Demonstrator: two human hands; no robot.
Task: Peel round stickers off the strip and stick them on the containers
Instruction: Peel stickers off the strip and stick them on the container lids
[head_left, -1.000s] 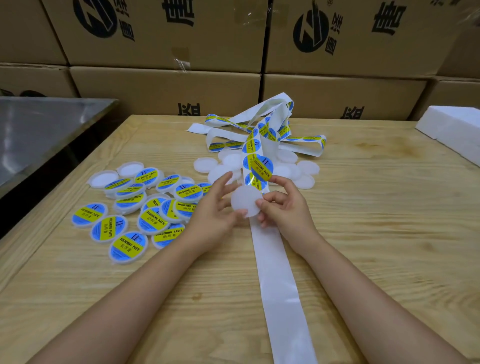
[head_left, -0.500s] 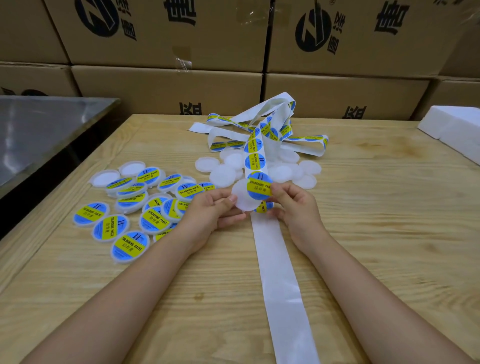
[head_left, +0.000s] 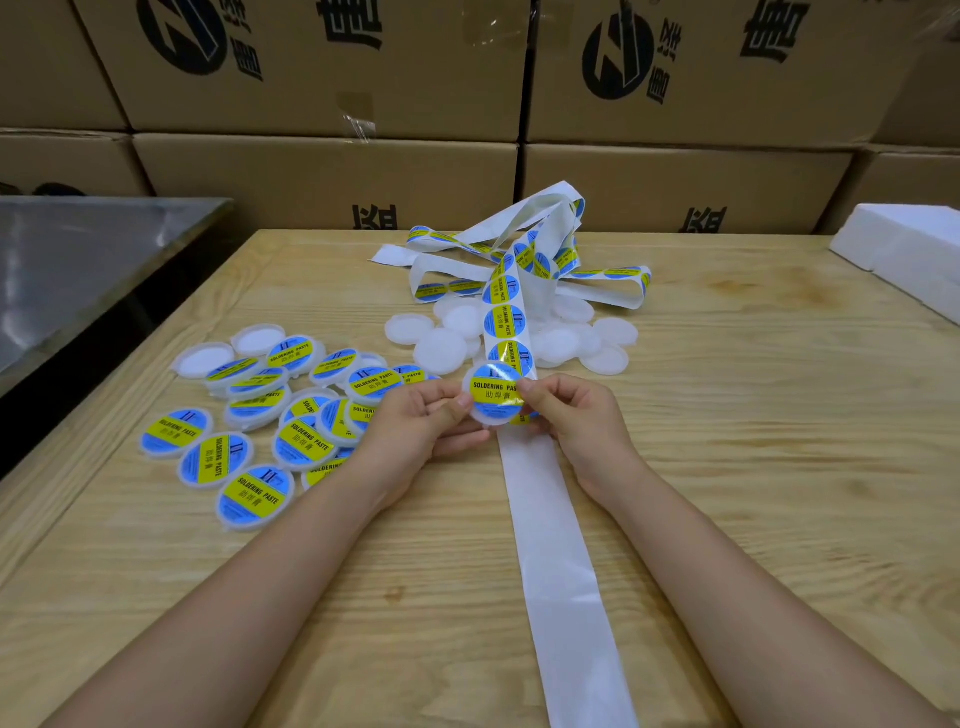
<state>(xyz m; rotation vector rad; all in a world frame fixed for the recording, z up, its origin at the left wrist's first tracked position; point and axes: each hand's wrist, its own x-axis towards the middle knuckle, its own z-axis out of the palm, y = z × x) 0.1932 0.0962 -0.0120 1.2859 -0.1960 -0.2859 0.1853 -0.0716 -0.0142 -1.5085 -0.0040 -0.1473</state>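
Observation:
At the table's middle my left hand grips a white round container by its left rim. A blue and yellow round sticker lies on its top face. My right hand pinches the sticker's right edge with thumb and forefinger. The white backing strip runs from under my hands toward me, bare of stickers. Beyond my hands the strip still carries stickers and ends in a tangled heap.
Several labelled containers lie in a pile at the left. Plain white containers lie behind my hands. Cardboard boxes line the far edge. A white foam block sits at right, a metal table at left.
The sticker has come off the strip and now lies on the container. My hands drew together around the container and lifted it slightly.

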